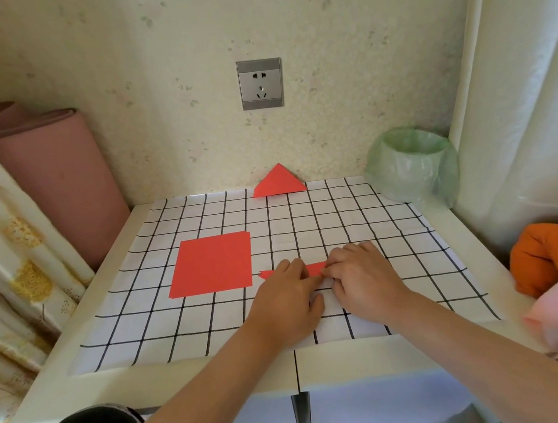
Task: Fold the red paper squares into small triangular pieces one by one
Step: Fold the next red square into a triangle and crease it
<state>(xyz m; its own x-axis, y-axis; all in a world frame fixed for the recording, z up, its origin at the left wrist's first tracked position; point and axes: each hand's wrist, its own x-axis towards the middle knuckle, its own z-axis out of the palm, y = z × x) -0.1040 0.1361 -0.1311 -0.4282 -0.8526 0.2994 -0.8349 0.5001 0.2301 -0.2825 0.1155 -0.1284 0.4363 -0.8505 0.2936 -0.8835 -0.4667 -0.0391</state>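
Centrally, left hand [288, 300] and right hand [360, 278] grips pinching folded red paper [316, 267], no legible writing

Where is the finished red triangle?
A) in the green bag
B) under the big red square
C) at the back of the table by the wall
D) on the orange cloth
C: the red triangle lies at the far edge of the checked cloth, below the wall socket.

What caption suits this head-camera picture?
Left hand and right hand crease red paper beside the red squares.
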